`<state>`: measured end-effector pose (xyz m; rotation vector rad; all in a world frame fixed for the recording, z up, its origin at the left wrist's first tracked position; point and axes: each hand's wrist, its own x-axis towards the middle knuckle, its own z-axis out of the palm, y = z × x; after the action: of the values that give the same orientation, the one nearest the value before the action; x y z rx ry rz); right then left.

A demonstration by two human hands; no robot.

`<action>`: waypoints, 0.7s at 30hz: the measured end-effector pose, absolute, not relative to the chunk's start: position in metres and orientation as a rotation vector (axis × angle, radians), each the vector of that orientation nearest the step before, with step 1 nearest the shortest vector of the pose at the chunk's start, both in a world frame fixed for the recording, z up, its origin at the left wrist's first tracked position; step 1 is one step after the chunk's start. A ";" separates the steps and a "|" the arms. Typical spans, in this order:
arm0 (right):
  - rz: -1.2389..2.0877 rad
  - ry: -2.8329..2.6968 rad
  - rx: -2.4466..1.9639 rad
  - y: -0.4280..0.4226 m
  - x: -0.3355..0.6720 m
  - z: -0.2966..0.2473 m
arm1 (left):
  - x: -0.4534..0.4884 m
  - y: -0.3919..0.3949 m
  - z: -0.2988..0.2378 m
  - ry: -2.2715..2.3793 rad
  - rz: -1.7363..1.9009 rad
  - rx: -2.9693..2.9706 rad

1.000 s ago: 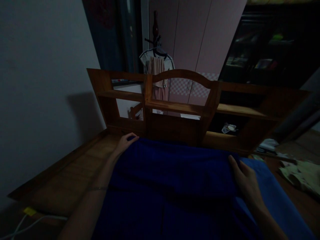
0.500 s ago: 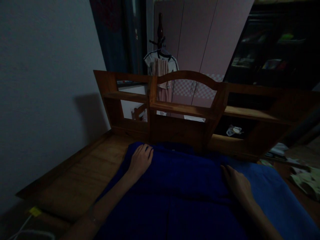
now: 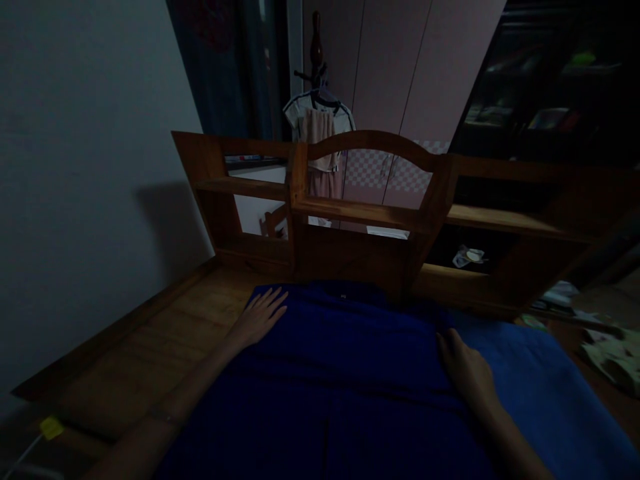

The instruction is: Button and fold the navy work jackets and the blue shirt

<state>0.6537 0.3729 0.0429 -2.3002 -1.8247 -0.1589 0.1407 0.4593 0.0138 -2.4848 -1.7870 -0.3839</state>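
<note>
A dark blue shirt [image 3: 350, 360] lies spread out, its collar and small neck label toward the wooden headboard. My left hand [image 3: 260, 317] rests flat on the shirt's left shoulder edge, fingers stretched and spread. On the opposite side, my right hand [image 3: 467, 370] has its fingers curled at the shirt's right edge, with cloth at the fingertips; the thumb side is dim. A lighter blue cloth [image 3: 530, 373] lies to the right of the shirt, next to my right hand. Shallow creases cross the shirt's middle.
The wooden headboard [image 3: 360, 208] with open shelves stands just ahead. Bare wooden boards [image 3: 165, 340] and a wall [image 3: 90, 173] are at left. A yellow tag [image 3: 51, 427] on a white cord lies lower left. Clothes hang on a coat stand [image 3: 317, 50] behind.
My left hand has slid left to the shirt's shoulder edge and its fingers have spread. The right hand stays at the right edge. The view has shifted slightly.
</note>
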 end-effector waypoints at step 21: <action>-0.161 -2.369 -1.771 0.175 0.582 0.037 | 0.145 0.215 0.020 -2.037 -0.622 -1.951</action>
<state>0.5815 0.1746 0.0370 -1.7709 -2.3688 -0.1611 0.1446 0.2147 0.0205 -1.9508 -2.0373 -0.6223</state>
